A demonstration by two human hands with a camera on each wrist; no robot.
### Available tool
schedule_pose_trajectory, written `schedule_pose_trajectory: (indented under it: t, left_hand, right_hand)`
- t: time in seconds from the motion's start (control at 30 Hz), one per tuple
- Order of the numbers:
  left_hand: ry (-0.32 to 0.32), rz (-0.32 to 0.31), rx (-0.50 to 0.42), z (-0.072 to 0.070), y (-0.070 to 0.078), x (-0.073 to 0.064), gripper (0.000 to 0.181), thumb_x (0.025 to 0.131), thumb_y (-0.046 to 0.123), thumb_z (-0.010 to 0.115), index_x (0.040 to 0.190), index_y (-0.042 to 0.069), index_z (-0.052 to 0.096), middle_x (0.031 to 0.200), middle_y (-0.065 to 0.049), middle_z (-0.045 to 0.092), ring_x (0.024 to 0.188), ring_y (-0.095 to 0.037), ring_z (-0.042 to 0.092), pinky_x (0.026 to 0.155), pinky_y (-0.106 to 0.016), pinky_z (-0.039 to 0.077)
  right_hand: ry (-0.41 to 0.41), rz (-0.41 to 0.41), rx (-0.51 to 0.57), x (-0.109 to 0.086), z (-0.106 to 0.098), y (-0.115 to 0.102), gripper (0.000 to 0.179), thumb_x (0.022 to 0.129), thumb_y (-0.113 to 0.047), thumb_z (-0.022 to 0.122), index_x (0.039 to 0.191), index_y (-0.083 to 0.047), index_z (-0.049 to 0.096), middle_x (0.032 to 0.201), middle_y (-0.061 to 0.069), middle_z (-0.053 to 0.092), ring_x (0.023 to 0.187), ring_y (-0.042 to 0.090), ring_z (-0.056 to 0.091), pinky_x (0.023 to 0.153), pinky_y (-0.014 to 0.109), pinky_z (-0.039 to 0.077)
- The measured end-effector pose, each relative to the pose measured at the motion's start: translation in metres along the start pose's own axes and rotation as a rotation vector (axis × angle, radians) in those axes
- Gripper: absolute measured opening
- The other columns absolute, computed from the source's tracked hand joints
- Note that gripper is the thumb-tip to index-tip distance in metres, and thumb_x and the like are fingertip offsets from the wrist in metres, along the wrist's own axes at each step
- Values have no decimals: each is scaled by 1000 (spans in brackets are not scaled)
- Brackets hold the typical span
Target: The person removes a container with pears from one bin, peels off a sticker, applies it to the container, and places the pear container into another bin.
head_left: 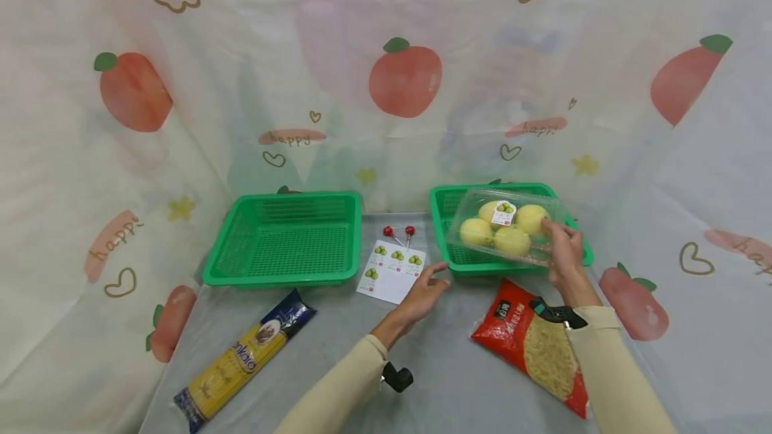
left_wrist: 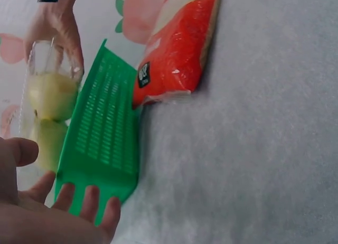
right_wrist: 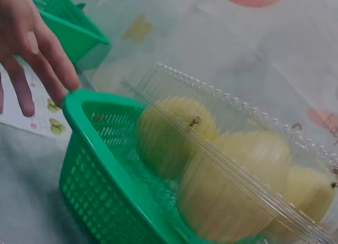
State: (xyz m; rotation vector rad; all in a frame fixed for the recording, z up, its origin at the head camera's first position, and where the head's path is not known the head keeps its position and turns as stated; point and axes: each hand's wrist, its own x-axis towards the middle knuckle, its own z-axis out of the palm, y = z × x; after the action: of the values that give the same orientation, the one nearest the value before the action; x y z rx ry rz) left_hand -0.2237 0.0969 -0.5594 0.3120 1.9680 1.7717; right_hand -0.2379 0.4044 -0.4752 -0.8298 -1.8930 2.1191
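Note:
My right hand grips the right end of a clear plastic box of pale yellow pears. A fruit label is stuck on its lid. The box sits tilted in the mouth of the right green basket, partly over its rim. Near that basket's front left corner is my left hand, fingers loosely extended and holding nothing. In the right wrist view its fingertips meet or nearly meet the basket's rim; actual contact is hard to tell.
Another green basket stands at the left. Between the baskets lie a sheet of fruit labels and two red lollipops. A yellow and blue spaghetti pack is at front left, a red bag of dry food under the right forearm.

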Motion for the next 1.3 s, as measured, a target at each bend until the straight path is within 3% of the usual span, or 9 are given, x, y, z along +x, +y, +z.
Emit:
schedule_pose_trajectory:
  t: [0.2,0.4,0.5,0.7,0.8,0.93,1.03,1.13,1.3]
  left_hand:
    - [3,2,10,6,3,1,50,109,41,55,157,30,49,157,-7,47,138,-26,53,108,-53,48]
    - [12,-17,24,8,4,0,48,109,42,55,156,32,51,156,-3,48,138,-24,53,108,-52,49]
    - [14,-18,26,8,2,0,48,109,41,55,156,32,51,157,-3,46,138,-24,53,108,-52,49]
    - [8,-3,36,5,0,0,48,109,41,55,156,34,51,157,-3,46,135,-23,54,105,-50,50]
    - [9,-4,44,4,1,1,49,109,42,55,156,33,51,156,-2,47,136,-22,54,105,-49,50]
    - [10,-12,56,2,4,2,49,109,42,55,156,33,50,156,-2,47,137,-23,52,106,-51,50]
    - [6,-21,66,1,5,3,48,109,42,54,157,34,50,158,-3,46,138,-24,52,107,-52,49]
    - [5,-26,66,1,5,3,48,110,40,54,157,34,49,160,-5,44,139,-24,51,108,-53,49]
    - [9,-35,61,0,5,2,49,109,42,54,157,34,49,160,-3,44,140,-24,51,108,-52,49]
  right_hand:
    - [-14,8,-142,19,-2,-5,80,101,-56,62,154,-13,19,143,3,35,82,13,67,68,31,60]
    - [-95,-38,-233,34,-5,-5,43,103,-50,63,112,-11,47,140,7,39,79,15,73,73,43,66]
    - [-156,-76,-272,43,-7,-3,42,105,-47,63,91,-8,57,143,9,45,81,17,76,78,51,65]
    - [-229,-66,-357,65,-9,2,38,106,-48,60,95,-12,59,129,13,56,88,19,75,83,54,64]
    - [-251,-58,-384,76,-11,3,41,106,-49,60,85,-16,51,132,16,54,94,24,75,88,55,62]
    - [-309,-65,-407,87,-14,3,39,108,-50,56,102,-12,52,159,29,35,119,46,68,103,66,51]
    - [-340,-51,-432,90,-16,4,55,109,-51,51,136,-3,51,171,30,17,139,56,49,111,70,43]
    - [-337,-28,-464,94,-17,5,74,109,-55,50,157,1,39,173,28,15,146,56,41,113,67,43]
    - [-325,1,-500,99,-15,4,84,109,-55,49,165,2,26,172,29,20,148,52,39,114,63,44]
